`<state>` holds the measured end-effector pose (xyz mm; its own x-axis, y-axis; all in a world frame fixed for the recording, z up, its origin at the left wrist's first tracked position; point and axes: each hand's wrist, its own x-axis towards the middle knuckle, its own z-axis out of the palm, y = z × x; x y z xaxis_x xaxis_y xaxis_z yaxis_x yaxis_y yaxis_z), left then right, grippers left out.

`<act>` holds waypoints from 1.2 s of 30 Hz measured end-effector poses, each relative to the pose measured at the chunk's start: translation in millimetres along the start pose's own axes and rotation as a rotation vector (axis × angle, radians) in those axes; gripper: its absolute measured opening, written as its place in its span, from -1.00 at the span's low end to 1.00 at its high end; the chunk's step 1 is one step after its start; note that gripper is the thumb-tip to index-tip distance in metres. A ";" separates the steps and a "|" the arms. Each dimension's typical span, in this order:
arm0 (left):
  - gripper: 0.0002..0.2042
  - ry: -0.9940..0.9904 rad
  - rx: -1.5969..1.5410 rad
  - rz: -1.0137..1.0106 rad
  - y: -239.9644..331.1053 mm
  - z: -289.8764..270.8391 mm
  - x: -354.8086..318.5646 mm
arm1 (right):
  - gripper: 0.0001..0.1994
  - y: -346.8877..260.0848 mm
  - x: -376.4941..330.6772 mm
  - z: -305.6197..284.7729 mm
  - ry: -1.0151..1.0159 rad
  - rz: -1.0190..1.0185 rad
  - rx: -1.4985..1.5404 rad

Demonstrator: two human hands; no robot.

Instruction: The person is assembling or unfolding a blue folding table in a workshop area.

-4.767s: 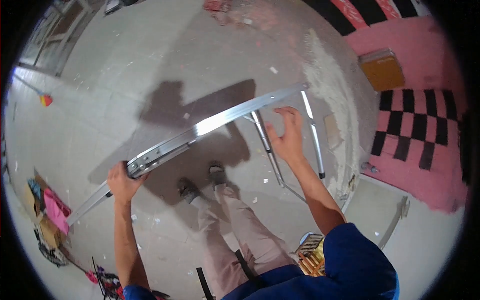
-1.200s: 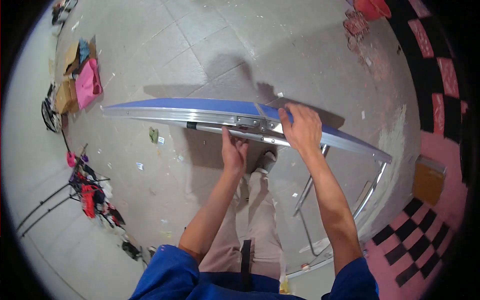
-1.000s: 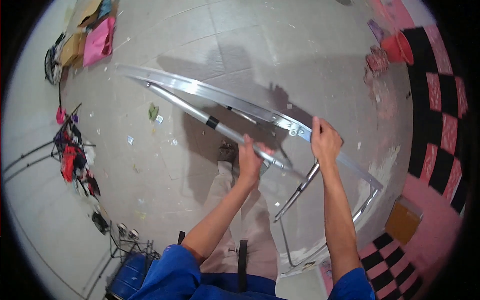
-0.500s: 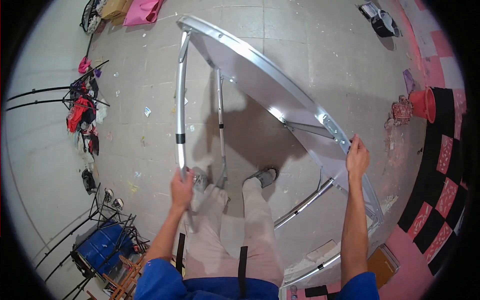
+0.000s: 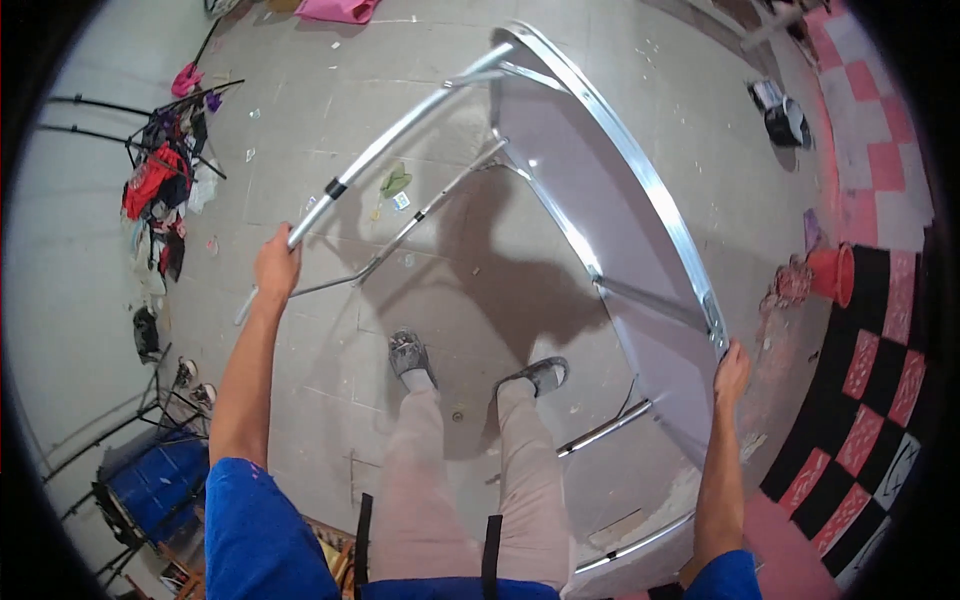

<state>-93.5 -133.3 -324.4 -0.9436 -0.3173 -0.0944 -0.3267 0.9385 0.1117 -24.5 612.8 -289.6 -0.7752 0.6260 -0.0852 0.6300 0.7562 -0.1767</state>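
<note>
A folding table with a pale underside and silver metal rim stands tilted on its edge in front of me. My left hand is wrapped round one of its tubular metal legs, which is swung out to the left from the tabletop. My right hand grips the rim at the near right. A bent tube joins the held leg to a second leg lower down. Another pair of legs shows at the near end, including one leg by my right shin. My right palm is partly hidden by the rim.
To the left, a heap of clothes lies by black metal rods, with a blue drum nearer. A red bucket stands at the right beside a checkered wall. A black container sits far right. My slippers are on the tiles.
My left hand has pulled the leg outward to the left and up, so it stands wider from the tabletop. The table has turned and shifted right; my right hand has moved slightly right and nearer.
</note>
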 end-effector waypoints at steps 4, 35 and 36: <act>-0.83 0.065 -0.145 0.108 -29.0 3.3 -6.3 | -0.48 4.4 -22.0 13.1 0.065 0.000 -0.069; -0.73 0.081 -0.710 -0.589 -104.8 -11.8 -93.5 | -0.70 -606.2 -277.8 137.8 -0.910 -1.398 0.493; -0.72 0.075 -0.721 -0.576 -106.8 -9.6 -93.9 | -0.67 -623.8 -306.5 145.9 -1.021 -1.477 0.238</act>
<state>29.4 -205.1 -318.0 -0.6181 -0.7401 -0.2650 -0.6767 0.3294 0.6584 -186.6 -78.7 -296.3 -0.4077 -0.8831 -0.2322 -0.4774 0.4229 -0.7702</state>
